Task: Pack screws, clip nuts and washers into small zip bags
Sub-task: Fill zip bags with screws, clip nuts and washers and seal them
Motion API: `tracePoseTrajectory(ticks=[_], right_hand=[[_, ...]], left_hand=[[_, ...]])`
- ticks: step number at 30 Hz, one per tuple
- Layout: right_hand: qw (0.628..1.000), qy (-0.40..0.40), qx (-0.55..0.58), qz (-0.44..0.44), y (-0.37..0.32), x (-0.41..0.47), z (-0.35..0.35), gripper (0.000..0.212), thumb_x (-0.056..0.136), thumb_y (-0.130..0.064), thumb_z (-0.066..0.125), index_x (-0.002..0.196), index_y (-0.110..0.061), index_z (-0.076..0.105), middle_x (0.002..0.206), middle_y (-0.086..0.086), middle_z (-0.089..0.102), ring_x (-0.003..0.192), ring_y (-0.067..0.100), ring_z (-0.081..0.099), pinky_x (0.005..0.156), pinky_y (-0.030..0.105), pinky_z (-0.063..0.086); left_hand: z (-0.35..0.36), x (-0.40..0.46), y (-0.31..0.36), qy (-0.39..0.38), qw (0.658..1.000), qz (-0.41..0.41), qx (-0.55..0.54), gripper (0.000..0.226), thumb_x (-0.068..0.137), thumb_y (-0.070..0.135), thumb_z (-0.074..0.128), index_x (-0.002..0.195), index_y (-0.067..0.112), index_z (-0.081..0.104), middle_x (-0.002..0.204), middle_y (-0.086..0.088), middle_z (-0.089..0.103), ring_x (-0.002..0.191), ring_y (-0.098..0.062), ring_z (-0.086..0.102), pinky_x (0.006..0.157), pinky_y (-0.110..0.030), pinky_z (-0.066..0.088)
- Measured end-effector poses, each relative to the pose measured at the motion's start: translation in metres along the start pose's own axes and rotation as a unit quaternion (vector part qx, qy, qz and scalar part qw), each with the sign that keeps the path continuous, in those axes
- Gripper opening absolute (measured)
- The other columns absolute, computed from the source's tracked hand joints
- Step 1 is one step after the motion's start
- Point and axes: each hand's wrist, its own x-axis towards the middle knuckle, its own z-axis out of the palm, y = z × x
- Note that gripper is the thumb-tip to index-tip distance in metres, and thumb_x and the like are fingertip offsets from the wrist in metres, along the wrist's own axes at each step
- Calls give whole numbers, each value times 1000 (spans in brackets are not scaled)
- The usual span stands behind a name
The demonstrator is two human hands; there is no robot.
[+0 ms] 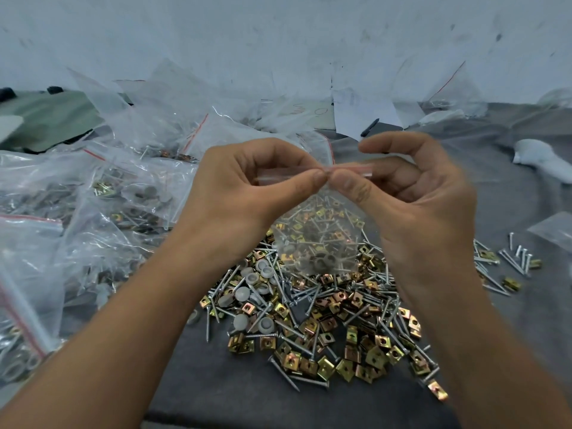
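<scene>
Both hands hold one small zip bag (312,239) in the air, above the centre of the pile. The left hand (244,184) pinches the red-striped top edge of the bag between thumb and forefinger, and the right hand (411,193) pinches the same edge just beside it, so the two thumbs nearly touch. The other fingers of the right hand are curled loosely behind the strip. The bag hangs down from the pinch, and grey washers and some screws lie at its bottom.

Under the bag, on the grey cloth (510,193), lies a heap of loose screws (309,292), brass-coloured clip nuts (349,363) and grey washers (253,283). From 8 to 11 o'clock of the heap is a big mound of filled bags (102,193). At 3 o'clock a few single screws (520,257) lie apart. At 12 o'clock, far back, white papers (362,116) lean near the wall (278,35).
</scene>
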Motion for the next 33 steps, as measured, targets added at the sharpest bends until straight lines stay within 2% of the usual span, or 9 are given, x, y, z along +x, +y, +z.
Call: tracePoseTrajectory(ticks=[4,7,12,15,20,22,26,30,33], right_hand=[[999,-8,-33,-17,-3,3,-5,36,83,-18,86,112,-16,65,93,3,81,90,25,79,84,38,64],[998,25,-35,-42,-3,6,-8,35,79,-17,88,104,-19,64,89,2,81,86,24,79,77,32,63],[991,117,16,-69,-14,19,-43,36,82,-19,87,108,-13,63,85,-1,78,86,23,77,85,34,60],[993,98,22,-58,-26,26,-67,45,87,-23,81,121,-6,56,87,-8,75,87,17,74,89,33,59],[997,39,32,-51,-27,15,-44,36,78,-21,88,106,-13,68,88,2,79,83,24,77,78,33,62],[998,6,51,-46,-26,12,-32,36,78,-18,88,108,-10,69,91,6,79,83,26,78,77,34,62],[996,-24,81,-28,-25,8,-24,42,81,-9,84,119,-6,67,93,11,79,86,29,78,79,37,63],[995,37,90,-7,-27,11,-34,61,75,-17,86,132,-11,63,92,9,80,88,29,78,79,35,63],[994,73,77,17,-24,15,-46,57,76,-21,85,130,-14,68,97,11,80,91,28,78,83,37,63]], left_hand=[[-1,1,7,5,999,-9,33,8,80,22,90,85,21,83,78,1,81,76,-20,79,73,-36,63],[-5,1,11,20,998,1,66,10,77,25,91,82,23,83,72,7,79,61,-1,69,57,-13,50],[-37,-3,6,90,989,3,119,10,81,32,89,83,26,82,79,9,80,72,-10,76,68,-16,58],[-64,-6,2,151,985,-6,88,15,83,34,88,89,24,80,89,-1,81,83,-17,74,79,-24,59],[-31,-15,0,-82,985,-113,99,60,78,58,86,132,43,66,126,18,74,116,1,69,89,-14,57],[-8,-14,-3,-157,973,-151,71,78,78,58,87,146,47,52,137,25,67,125,6,63,103,-25,55],[16,-8,-7,-231,949,-205,-63,46,93,37,77,137,41,65,130,12,74,117,-10,73,97,-27,58],[29,-10,-13,-273,905,-233,-228,30,102,30,63,128,20,74,134,-5,73,116,-31,74,96,-49,61],[40,-15,-14,-301,863,-261,-309,31,109,28,56,131,8,68,131,-23,70,110,-45,70,73,-47,67]])
